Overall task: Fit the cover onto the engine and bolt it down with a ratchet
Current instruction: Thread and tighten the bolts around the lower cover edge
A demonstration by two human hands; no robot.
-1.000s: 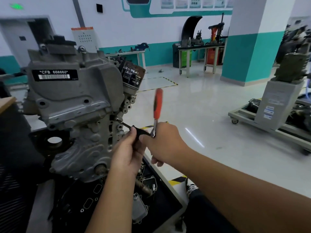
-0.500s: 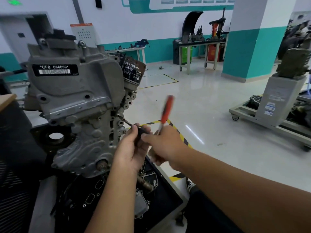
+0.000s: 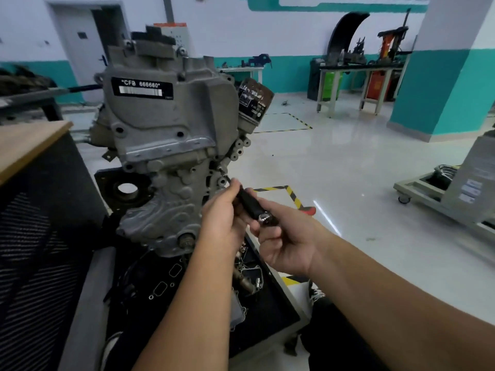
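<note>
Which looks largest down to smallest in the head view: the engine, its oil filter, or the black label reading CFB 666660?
1. engine
2. oil filter
3. black label

The filter and the label look close in area, so their order is unsure.

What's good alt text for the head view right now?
Both hands hold a ratchet whose black extension reaches a bolt on the right edge of the grey engine. The left hand steadies the extension; the right hand grips the head, red handle pointing away.
</note>
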